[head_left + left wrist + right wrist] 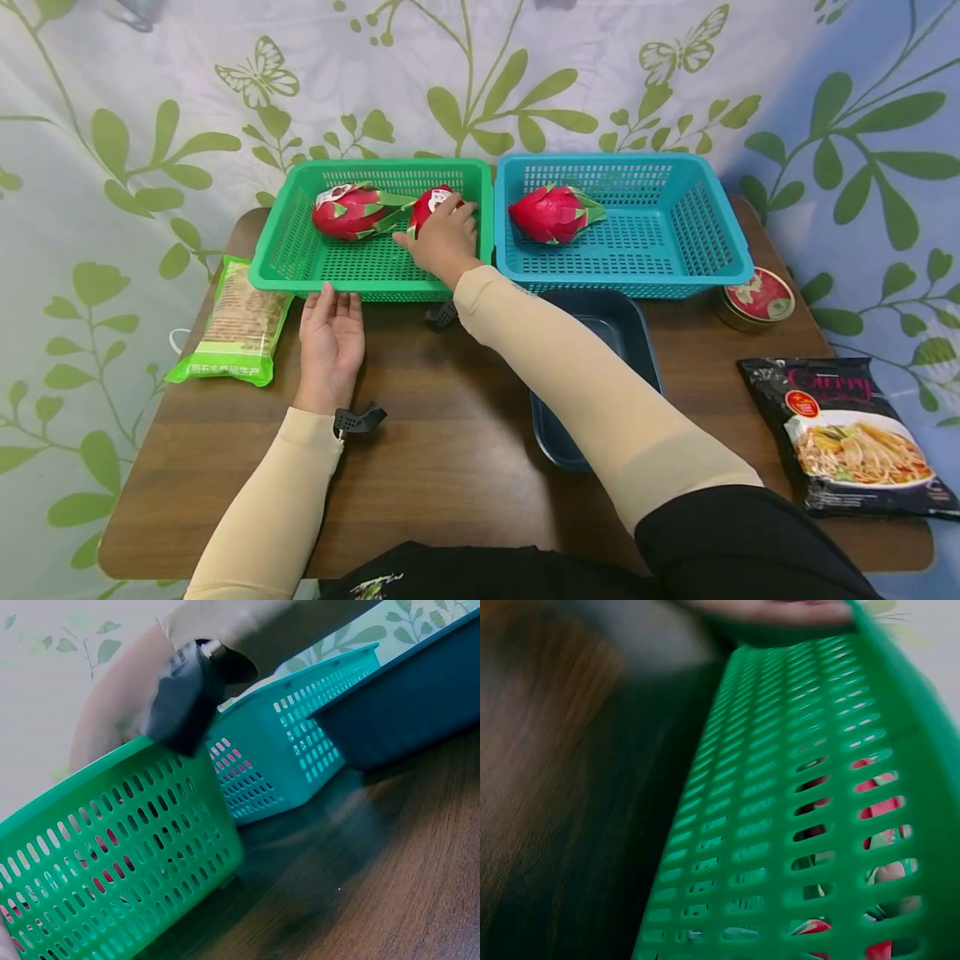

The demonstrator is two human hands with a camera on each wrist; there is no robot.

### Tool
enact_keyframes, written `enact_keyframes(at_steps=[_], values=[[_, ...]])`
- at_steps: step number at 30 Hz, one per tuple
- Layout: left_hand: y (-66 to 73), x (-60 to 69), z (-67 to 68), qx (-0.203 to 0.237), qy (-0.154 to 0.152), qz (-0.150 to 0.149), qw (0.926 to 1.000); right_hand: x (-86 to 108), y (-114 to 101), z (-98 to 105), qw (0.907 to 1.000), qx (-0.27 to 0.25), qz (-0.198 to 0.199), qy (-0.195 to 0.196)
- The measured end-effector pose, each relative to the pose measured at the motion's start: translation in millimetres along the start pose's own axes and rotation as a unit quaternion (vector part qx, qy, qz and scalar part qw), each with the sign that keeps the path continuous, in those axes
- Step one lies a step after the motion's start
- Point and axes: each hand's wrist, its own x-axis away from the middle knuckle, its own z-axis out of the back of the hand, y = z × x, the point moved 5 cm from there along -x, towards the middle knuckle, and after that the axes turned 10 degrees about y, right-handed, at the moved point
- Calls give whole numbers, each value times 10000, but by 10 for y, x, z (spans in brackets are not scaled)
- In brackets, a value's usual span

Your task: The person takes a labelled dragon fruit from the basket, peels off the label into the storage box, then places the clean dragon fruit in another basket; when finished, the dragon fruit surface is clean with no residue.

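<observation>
Two red dragon fruits lie in the green basket (360, 287): one dragon fruit (348, 218) on the left, another dragon fruit (429, 204) towards the right. My right hand (446, 237) reaches in from above and grips the right-hand one, thumb on its left and fingers curved over its right. The right wrist view shows only the basket's slotted wall, with red through the holes. My left hand (330, 337), palm up and fingers extended, touches the basket's front rim. A third dragon fruit (553, 214) lies in the blue basket (622, 282) alongside.
A dark blue tray (558, 429) lies under my right forearm. To the left is a green-edged packet (236, 321). A round red-lidded tin (759, 298) and a black curry noodle bag (847, 433) are at the right. The patterned curtain (465, 75) hangs behind the table (420, 492).
</observation>
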Motion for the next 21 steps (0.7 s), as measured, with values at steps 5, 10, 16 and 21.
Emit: enact_keyframes(at_steps=[5, 10, 16, 21], values=[[7, -8, 5, 14, 11, 36, 10000, 11, -7, -23, 9996, 81, 41, 274], [11, -4, 19, 19, 49, 58, 10000, 85, -36, 32, 9968, 321, 242, 685], [4, 11, 3, -9, 79, -18, 10000, 96, -38, 60, 9943, 571, 267, 862], [2, 9, -1, -4, 94, -64, 9999, 69, -24, 43, 9962, 494, 126, 707]])
